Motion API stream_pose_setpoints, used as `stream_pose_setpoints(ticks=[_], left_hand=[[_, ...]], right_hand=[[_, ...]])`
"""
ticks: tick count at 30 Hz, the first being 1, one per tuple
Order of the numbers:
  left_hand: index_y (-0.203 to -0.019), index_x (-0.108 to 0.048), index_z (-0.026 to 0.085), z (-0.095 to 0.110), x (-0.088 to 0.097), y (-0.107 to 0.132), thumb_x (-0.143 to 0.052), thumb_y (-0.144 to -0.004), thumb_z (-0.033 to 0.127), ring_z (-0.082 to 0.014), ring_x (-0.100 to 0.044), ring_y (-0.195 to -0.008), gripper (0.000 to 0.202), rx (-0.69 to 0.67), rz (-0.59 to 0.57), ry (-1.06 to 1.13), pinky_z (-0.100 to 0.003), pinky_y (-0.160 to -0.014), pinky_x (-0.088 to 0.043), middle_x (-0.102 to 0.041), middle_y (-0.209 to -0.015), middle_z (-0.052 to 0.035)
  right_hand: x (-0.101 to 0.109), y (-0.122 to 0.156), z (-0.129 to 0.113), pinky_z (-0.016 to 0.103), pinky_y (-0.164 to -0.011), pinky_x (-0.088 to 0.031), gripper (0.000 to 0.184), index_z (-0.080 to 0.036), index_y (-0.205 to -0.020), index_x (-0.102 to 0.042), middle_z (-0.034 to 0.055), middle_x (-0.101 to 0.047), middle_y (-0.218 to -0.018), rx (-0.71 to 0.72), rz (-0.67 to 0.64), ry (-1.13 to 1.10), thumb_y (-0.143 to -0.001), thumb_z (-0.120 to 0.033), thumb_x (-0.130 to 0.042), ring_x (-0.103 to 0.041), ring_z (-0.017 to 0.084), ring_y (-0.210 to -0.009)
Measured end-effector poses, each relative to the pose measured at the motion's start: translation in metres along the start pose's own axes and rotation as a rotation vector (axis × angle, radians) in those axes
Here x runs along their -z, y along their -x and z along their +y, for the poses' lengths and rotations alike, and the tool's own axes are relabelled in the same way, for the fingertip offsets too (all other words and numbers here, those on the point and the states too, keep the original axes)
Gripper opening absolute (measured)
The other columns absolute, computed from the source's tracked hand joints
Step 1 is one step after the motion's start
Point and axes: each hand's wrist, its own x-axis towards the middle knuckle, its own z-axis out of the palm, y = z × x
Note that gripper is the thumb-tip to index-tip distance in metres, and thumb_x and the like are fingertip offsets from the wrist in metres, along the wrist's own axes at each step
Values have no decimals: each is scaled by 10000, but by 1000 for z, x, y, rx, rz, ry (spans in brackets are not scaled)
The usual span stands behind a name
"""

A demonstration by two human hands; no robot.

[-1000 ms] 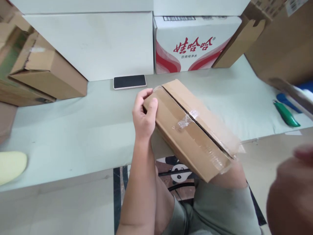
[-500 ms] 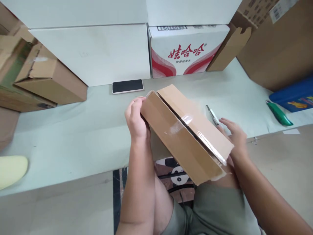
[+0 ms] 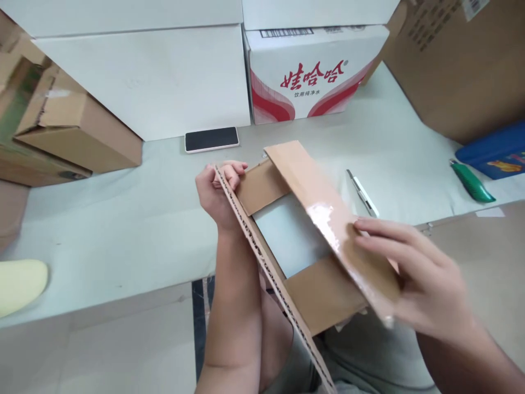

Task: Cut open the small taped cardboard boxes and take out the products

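Note:
A brown cardboard box (image 3: pixel 324 295) is tilted above my lap, its two long top flaps raised and its short inner flaps folded in. Between the inner flaps shows a pale, smooth surface; whether it is contents or something beyond the box I cannot tell. My left hand (image 3: pixel 219 194) is closed round the far end of the left flap, fingers over its edge. On the right flap, shiny with clear tape, my right hand (image 3: pixel 426 276) grips with its fingers on the face and its thumb hidden. A white utility knife (image 3: pixel 363 193) lies on the table beyond that hand.
A phone (image 3: pixel 211 140) lies before white boxes (image 3: pixel 143 82) and a red-and-white carton (image 3: pixel 314 82) at the back. Brown boxes (image 3: pixel 109 128) stand left. A green-handled tool (image 3: pixel 472 181) and a blue box (image 3: pixel 498 150) are right. A pale yellow object (image 3: pixel 20 284) sits front left.
The taped long flaps, nearly closed before, are now swung apart, exposing the inner flaps. My right hand has moved from beside the box's right side onto the right flap; my left still holds the left.

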Motion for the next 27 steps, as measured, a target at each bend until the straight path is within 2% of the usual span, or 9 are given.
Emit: stream_pose_setpoints(ticks=[5, 7, 9, 11, 13, 16, 18, 22, 27], left_hand=[[-567, -296, 248, 6, -3, 14, -324, -948, 692, -219, -574, -737, 585, -86, 38, -127, -407, -838, -544, -392, -584, -33], [-581, -400, 249, 6, -3, 20, -384, -953, 679, -237, -601, -786, 568, -189, 28, -165, -417, -823, -525, -468, -619, -43], [-569, -454, 252, 6, -2, 23, -427, -957, 659, -255, -609, -791, 562, -302, -15, -198, -444, -827, -512, -489, -598, -48], [-517, -428, 260, 7, 1, 23, -369, -976, 670, -259, -585, -718, 618, -374, -43, -231, -479, -830, -506, -437, -518, -47], [-463, -370, 266, 10, 4, 21, -275, -989, 676, -247, -533, -617, 674, -382, -63, -245, -508, -813, -506, -377, -445, -47], [-417, -339, 264, 17, 6, 19, -262, -985, 671, -203, -426, -484, 704, -363, -182, -191, -523, -770, -509, -364, -385, -39], [-420, -345, 249, 20, 4, 19, -309, -991, 649, -176, -377, -433, 699, -379, -290, -113, -512, -749, -502, -379, -369, -24], [-448, -358, 225, 20, 3, 19, -368, -1014, 573, -173, -409, -446, 665, -447, -448, -33, -482, -731, -482, -438, -389, -12], [-533, -540, 239, 18, 14, 14, -323, -1009, 597, -241, -593, -723, 633, -510, -368, -61, -487, -780, -525, -653, -721, -77]], right_hand=[[-7, -28, 30, 295, -570, -444, 199, -272, -888, -584, -16, -562, -780, -585, 598, 95, -820, -241, -769, -530, 131, -641], [-7, -40, 37, 292, -543, -344, 314, -283, -811, -463, -48, -399, -701, -575, 790, 85, -811, -253, -775, -377, 106, -558], [-3, -47, 36, 302, -552, -348, 344, -281, -732, -433, -49, -384, -640, -449, 815, 81, -859, -296, -752, -406, 112, -537], [3, -50, 34, 323, -574, -467, 331, -265, -670, -510, -26, -511, -594, -309, 651, 18, -871, -324, -767, -604, 163, -603], [10, -53, 34, 383, -754, -625, 187, -254, -775, -672, 12, -707, -735, -175, 312, -96, -863, -364, -795, -770, 240, -879], [14, -65, 41, 459, -1039, -616, 329, -290, -1117, -772, 58, -771, -1246, 0, -200, -97, -877, -515, -763, -696, 299, -1286], [10, -78, 45, 444, -1024, -624, 467, -308, -1259, -757, 55, -676, -1448, 41, -399, 3, -880, -580, -728, -667, 319, -1331], [-8, -106, 46, 474, -1072, -596, 489, -314, -1385, -699, 66, -617, -1519, 152, -561, 136, -939, -510, -668, -658, 327, -1331], [-13, -121, 44, 588, -1256, -416, 736, -363, -1647, -372, 42, -232, -1772, 325, -530, 261, -968, -439, -646, -356, 367, -1594]])
